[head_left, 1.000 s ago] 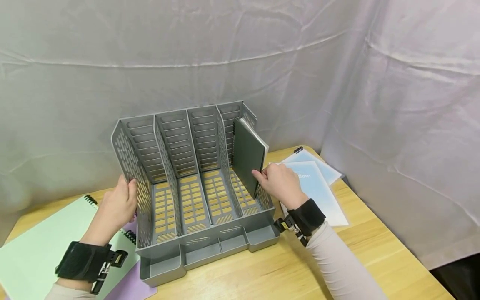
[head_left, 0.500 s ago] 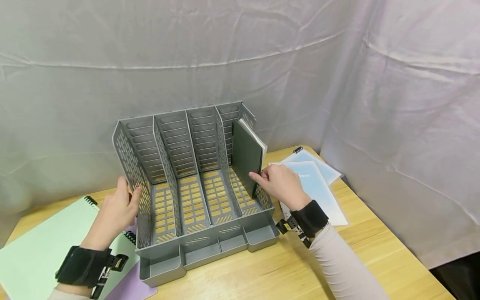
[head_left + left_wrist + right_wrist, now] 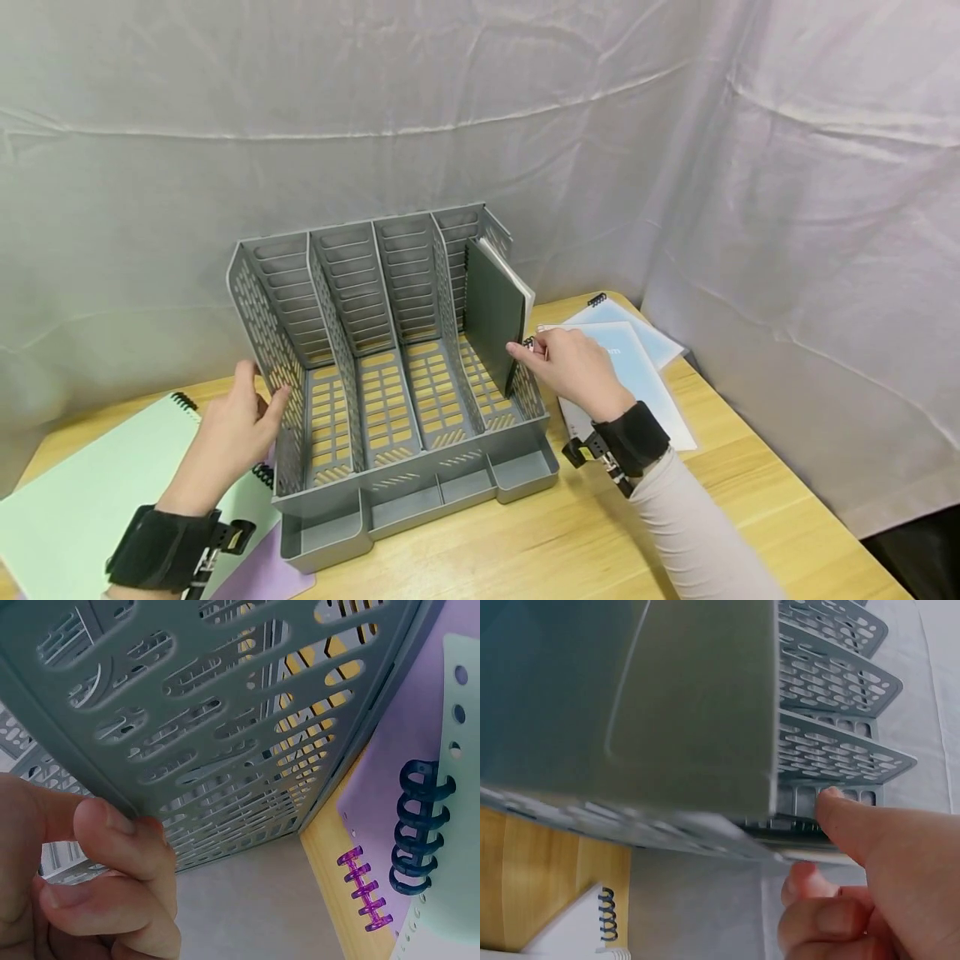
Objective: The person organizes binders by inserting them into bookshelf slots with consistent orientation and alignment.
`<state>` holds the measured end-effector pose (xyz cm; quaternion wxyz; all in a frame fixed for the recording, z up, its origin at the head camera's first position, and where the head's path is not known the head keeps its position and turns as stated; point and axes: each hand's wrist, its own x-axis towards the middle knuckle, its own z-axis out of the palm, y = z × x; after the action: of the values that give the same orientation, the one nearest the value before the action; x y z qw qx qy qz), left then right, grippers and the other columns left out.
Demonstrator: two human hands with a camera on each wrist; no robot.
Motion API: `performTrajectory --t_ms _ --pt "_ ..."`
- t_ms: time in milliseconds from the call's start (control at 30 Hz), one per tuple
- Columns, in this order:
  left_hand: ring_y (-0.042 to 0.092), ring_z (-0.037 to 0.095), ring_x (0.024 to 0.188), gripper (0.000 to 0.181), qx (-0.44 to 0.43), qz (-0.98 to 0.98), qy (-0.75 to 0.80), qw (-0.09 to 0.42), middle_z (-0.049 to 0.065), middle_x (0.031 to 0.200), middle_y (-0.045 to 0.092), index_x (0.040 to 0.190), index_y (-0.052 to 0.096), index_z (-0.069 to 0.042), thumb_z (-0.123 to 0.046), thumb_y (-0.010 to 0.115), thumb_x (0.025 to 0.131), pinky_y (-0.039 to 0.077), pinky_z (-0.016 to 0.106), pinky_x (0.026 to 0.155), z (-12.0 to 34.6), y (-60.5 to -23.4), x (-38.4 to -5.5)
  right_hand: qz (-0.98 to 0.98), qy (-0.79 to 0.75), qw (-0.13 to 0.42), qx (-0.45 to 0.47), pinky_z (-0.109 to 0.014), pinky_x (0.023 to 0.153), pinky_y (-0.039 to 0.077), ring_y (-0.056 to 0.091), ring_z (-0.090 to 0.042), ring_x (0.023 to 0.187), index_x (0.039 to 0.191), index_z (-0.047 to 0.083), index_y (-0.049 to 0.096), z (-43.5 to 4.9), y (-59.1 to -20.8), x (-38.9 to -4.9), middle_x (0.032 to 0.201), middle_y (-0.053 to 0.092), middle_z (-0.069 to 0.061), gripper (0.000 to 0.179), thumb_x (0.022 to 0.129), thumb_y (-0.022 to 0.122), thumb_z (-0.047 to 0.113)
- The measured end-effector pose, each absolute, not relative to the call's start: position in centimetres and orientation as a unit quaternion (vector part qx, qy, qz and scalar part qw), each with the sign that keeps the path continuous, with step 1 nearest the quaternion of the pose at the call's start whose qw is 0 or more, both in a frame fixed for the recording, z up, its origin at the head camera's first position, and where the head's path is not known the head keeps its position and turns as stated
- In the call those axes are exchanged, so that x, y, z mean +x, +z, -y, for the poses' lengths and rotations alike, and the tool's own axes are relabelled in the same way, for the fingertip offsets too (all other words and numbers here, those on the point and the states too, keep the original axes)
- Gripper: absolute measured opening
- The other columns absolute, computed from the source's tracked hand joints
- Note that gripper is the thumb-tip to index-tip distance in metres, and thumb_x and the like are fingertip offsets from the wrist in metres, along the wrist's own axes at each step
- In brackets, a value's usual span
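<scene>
A grey file rack [image 3: 442, 458] with upright dividers stands on the table. In its rightmost slot a dark green notebook [image 3: 491, 312] stands on edge. My left hand [image 3: 232, 429] is at the rack's left side wall, thumb apart from the fingers; in the left wrist view its bent fingers [image 3: 127, 832] lie by the wall's edge. My right hand [image 3: 577, 367] is at the notebook's front edge and the right side wall. The right wrist view has its thumb [image 3: 847, 821] on one side of them and the bent fingers on the other, with a gap between.
Light green spiral notebooks [image 3: 97, 483] and a purple one [image 3: 270, 567] lie left of the rack. Pale blue booklets [image 3: 645, 392] lie to the right on the wooden table [image 3: 750, 500]. A grey cloth [image 3: 375, 100] hangs close behind the rack.
My left thumb has come away from the rack's side wall and the hand has loosened. My right hand has shifted slightly right, its thumb nearer the notebook's edge. The notebook stays in its slot.
</scene>
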<state>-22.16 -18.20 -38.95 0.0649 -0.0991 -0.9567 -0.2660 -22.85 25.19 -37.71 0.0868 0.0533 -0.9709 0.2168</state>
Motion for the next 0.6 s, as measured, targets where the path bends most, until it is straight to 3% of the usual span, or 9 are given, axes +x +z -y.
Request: performTrajectory --t_ms 67,267,433,600 --pt "0.055 0.019 0.054 0.047 -0.099 0.956 -0.267 0.063 0.009 0.073 0.062 0.136 0.034 0.009 -0.028 0.051 0.113 0.042 0.035 0.049 18.2 -38.9 -22.0 0.97 0.224 0.078 0.055 -0.032 0.056 0.021 0.03 -0.015 0.055 0.067 0.019 0.04 -25.5 -37.6 -22.8 0.062 0.031 0.004 0.061 0.109 0.049 0.063" --pt "0.058 0.017 0.054 0.053 -0.096 0.955 -0.273 0.056 0.005 0.072 0.066 0.144 0.033 0.01 -0.029 0.053 0.113 0.042 0.034 0.05 18.2 -39.0 -21.4 0.967 0.242 0.06 0.052 -0.035 0.055 0.035 0.051 -0.02 0.059 0.08 0.015 0.066 -26.6 -37.5 -22.7 0.068 0.054 -0.002 0.075 0.113 0.022 0.067" --pt "0.057 0.016 0.054 0.056 -0.098 0.955 -0.275 0.057 0.003 0.069 0.065 0.148 0.032 0.01 -0.027 0.055 0.112 0.041 0.033 0.051 18.1 -39.0 -20.7 0.97 0.233 0.064 0.034 -0.036 0.057 0.042 0.058 -0.021 0.063 0.082 0.014 0.071 -27.5 -37.6 -22.8 0.078 0.068 -0.004 0.081 0.112 0.018 0.067" --pt "0.055 0.015 0.057 0.055 -0.112 0.952 -0.272 0.082 0.001 0.069 0.066 0.147 0.035 0.01 -0.026 0.057 0.112 0.04 0.031 0.053 18.1 -39.1 -20.1 0.972 0.224 0.066 0.035 -0.036 0.059 0.044 0.059 -0.021 0.065 0.086 0.014 0.07 -28.5 -37.8 -22.8 0.082 0.071 -0.004 0.077 0.113 0.019 0.065"
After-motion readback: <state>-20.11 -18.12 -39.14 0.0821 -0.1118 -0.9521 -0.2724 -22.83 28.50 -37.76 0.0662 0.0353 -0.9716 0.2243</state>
